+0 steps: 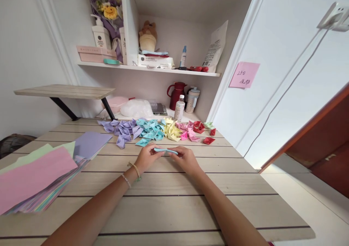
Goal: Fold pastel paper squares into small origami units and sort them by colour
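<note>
A small piece of folded light-blue paper (165,150) is held level between my two hands, over the middle of the table. My left hand (148,157) pinches its left end, and my right hand (187,158) grips the right end, thumbs on the near side. Just beyond my hands lies a row of folded paper boats, grouped by colour: purple boats (124,129) at the left, blue boats (151,129), yellow boats (171,129), pink boats (188,131) and red boats (209,141) at the right. The far side of the held paper is hidden.
A stack of coloured paper sheets (38,177) spreads over the table's left side. Behind the boats stand a clear bottle (179,109), a dark red jug (177,95) and a pale cup (193,100). A small raised shelf (64,91) rises at the back left of the slatted table (169,209).
</note>
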{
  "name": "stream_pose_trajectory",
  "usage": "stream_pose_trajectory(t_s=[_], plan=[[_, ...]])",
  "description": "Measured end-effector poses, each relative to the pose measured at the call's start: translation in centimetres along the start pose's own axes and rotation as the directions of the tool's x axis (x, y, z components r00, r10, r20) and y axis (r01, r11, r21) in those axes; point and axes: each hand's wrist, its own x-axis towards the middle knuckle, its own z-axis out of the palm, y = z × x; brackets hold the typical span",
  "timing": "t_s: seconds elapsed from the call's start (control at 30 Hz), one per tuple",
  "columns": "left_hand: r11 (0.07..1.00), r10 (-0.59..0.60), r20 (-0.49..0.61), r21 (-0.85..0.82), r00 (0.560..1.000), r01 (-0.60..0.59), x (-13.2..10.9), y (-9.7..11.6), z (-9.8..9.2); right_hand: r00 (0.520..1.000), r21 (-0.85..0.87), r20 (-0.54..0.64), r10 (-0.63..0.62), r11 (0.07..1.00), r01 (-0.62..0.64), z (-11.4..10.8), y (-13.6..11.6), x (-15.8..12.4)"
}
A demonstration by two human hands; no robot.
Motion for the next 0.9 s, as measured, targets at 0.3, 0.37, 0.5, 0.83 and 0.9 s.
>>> stream_pose_trajectory(t_s=[0.3,0.37,0.5,0.83,0.9], plan=[[0.989,-0.084,0.091,-0.111,0.992,0.094,-0.3,0.6,0.2,0.996,0.095,0.038,0.082,0.992,-0.086,0.4,-0.2,-0.2],[0.995,-0.077,0.073,-0.063,0.994,0.081,-0.2,0.7,0.2,0.993,0.119,0.058,0.102,0.987,-0.109,0.5,-0.1,-0.3],[0.999,-0.045,0.054,0.01,0.998,0.044,-0.1,0.4,0.1,0.985,0.158,0.074,0.153,0.974,-0.163,0.5,0.2,-0.2],[0.996,0.046,0.095,0.07,0.994,-0.053,-0.5,0.5,0.4,0.998,-0.166,0.051,0.027,0.986,-0.018,-0.2,0.3,-0.1],[0.986,0.08,0.128,0.135,0.989,-0.097,-0.6,0.4,0.5,0.998,-0.287,0.064,-0.005,0.958,0.023,-0.1,0.0,-0.2]])
